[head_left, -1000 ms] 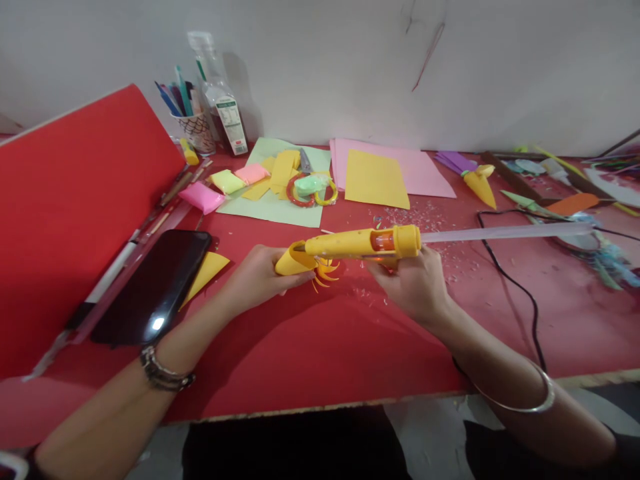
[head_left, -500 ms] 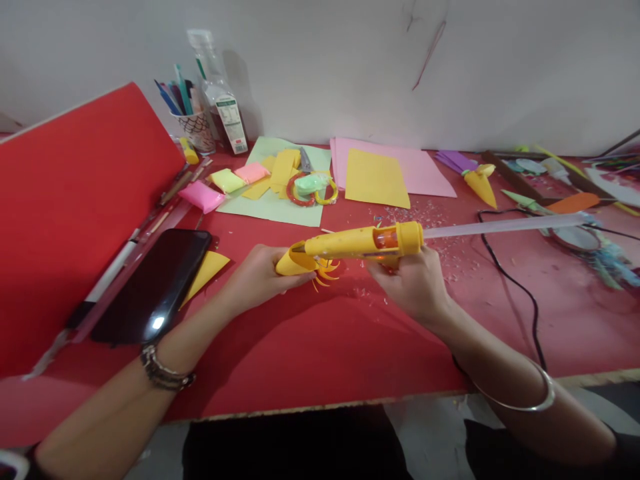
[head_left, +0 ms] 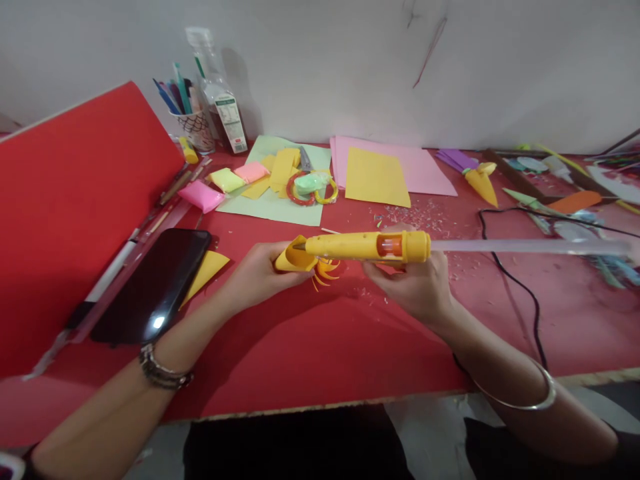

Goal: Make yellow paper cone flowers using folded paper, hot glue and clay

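My right hand (head_left: 415, 283) grips a yellow glue gun (head_left: 367, 246) held level, a long clear glue stick (head_left: 525, 247) jutting out of its back to the right. Its nozzle touches a small rolled yellow paper piece (head_left: 295, 260) with curled strips at its right end. My left hand (head_left: 260, 275) is closed around that paper piece just above the red table (head_left: 325, 347). Both wrists wear metal bangles.
A black phone (head_left: 155, 283) lies left, beside a leaning red sheet (head_left: 70, 207). Farther back are a pen cup (head_left: 193, 127), a bottle (head_left: 220, 100), scissors (head_left: 310, 183), clay packs, yellow (head_left: 375, 177) and pink papers. A black cord (head_left: 520, 287) runs at right, near paper scraps.
The glue gun has levelled out, its back end and glue stick dropping slightly. The left hand and paper piece have stayed in place.
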Tool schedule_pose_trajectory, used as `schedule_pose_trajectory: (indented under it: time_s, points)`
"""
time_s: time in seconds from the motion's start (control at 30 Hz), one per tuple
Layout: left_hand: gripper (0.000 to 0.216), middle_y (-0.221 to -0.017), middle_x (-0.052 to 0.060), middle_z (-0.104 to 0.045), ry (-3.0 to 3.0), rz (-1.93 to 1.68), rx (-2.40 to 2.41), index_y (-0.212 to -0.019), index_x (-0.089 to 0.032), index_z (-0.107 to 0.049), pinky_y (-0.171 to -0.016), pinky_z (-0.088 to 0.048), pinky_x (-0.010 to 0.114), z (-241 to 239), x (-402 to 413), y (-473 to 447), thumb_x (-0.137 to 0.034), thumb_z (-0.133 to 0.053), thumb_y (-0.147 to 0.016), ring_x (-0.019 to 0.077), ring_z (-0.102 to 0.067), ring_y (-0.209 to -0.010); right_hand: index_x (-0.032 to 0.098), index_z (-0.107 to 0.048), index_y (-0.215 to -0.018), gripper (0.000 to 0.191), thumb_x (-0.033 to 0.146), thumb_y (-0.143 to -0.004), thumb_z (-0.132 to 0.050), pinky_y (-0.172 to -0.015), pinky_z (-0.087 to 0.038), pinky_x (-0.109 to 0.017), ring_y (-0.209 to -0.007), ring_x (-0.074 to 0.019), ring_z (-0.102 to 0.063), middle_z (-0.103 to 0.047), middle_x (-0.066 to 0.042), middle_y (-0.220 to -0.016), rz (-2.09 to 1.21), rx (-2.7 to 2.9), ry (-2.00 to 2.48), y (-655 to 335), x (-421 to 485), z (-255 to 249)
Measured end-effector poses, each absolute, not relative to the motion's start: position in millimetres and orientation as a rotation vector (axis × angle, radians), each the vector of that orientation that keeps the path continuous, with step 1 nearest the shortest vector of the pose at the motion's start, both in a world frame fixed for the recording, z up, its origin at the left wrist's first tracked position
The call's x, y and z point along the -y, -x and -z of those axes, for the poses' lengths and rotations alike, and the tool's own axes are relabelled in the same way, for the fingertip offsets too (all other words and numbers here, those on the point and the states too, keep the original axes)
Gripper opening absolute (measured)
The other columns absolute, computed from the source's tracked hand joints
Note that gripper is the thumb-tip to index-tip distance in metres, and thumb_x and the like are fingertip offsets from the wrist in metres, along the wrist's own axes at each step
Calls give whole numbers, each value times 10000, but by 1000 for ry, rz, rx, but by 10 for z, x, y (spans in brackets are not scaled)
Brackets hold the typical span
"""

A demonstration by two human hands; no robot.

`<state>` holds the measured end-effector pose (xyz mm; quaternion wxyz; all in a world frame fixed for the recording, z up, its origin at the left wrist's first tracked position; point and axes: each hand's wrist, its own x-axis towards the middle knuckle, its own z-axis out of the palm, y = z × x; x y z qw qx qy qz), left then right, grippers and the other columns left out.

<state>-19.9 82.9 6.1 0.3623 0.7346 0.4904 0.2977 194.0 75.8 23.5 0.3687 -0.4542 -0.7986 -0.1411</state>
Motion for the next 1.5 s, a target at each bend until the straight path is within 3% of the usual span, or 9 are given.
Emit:
schedule_pose_trajectory:
  time_s: [0.1,0.4,0.7,0.83,1.13,1.5]
  points:
    - [233,-739,10,-639,-1808,-755,-1211,-809,-147,-612,-567,-452,214,-62,-839,198,-339,-551,-693,128,-565,-647,194,-504,-764,124,300,-711,-539,-427,-386,-230,-486,-117,-530,-604,-13,-657,361,2082,1170,-1962,-738,-245]
    - [210,-835,19,-646,-1785,-865,-1152,-838,-169,-601,-638,-463,231,-84,-845,188,-311,-545,-694,132,-571,-724,209,-499,-799,176,331,-701,-581,-433,-391,-233,-544,-130,-555,-598,-18,-696,359,2052,1210,-1958,-736,-241]
    - [141,-638,-33,-459,-1889,-964,-1136,-625,-174,-481,-535,-364,209,-60,-836,182,-272,-564,-684,90,-433,-581,211,-515,-793,165,329,-695,-574,-469,-426,-243,-561,-137,-574,-611,-28,-723,314,2036,1195,-1921,-692,-267]
    - [133,-615,-46,-428,-1835,-965,-1144,-629,-190,-441,-514,-346,204,-78,-800,150,-260,-539,-684,90,-416,-569,200,-525,-766,137,310,-696,-567,-462,-421,-233,-542,-128,-580,-620,-20,-706,261,2036,1163,-1894,-666,-273]
    - [171,-746,-4,-517,-1897,-985,-1258,-732,-205,-410,-576,-414,240,-61,-797,125,-307,-525,-658,139,-502,-683,194,-583,-696,221,412,-700,-549,-414,-433,-228,-456,-141,-583,-631,-4,-564,239,2005,1278,-1865,-647,-257]
    - [218,-731,8,-452,-2342,-1313,-1219,-744,-230,-356,-603,-355,305,-25,-823,213,-241,-565,-684,155,-417,-680,191,-593,-659,93,278,-671,-565,-432,-437,-216,-454,-119,-560,-616,11,-544,166,2033,1134,-1843,-639,-278]
